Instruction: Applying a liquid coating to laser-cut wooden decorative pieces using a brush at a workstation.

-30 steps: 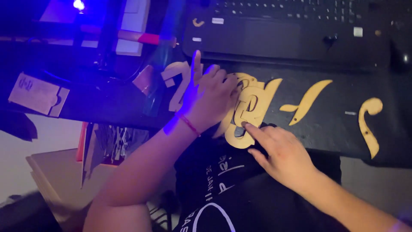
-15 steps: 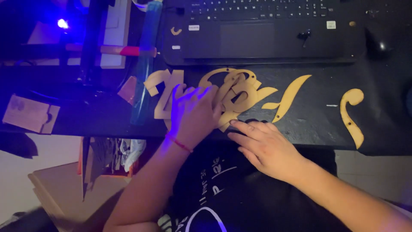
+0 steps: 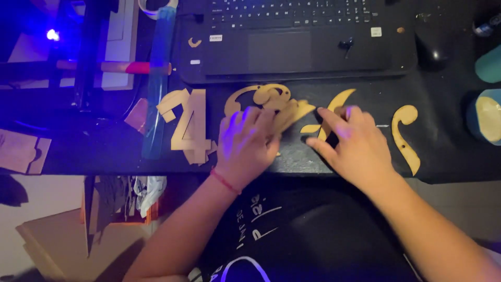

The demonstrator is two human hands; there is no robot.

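Curled wooden cutout (image 3: 271,102): flat on the black desk mat (image 3: 104,151), just in front of the laptop (image 3: 302,52), near the middle of the mat's far edge. Left hand (image 3: 248,143) lies palm down over the cutout's near part, fingers spread and pressing; not closed around anything. The piece runs up and to the right from under those fingers, its pointed arm aimed toward the right hand.

Right hand (image 3: 355,143) is also flat and open, fingertips on the slim slanted cutout (image 3: 334,107), whose long axis tilts from lower left to upper right. The two pieces look to be touching or nearly so at their tips; dim light makes that hard to judge.

Left hand is the nearer to the curled piece.

Outward: number-shaped cutout (image 3: 188,125) just left of the left hand; hooked cutout (image 3: 406,133) right of the right hand, near the mat's front edge; blue strip (image 3: 156,89) further left.
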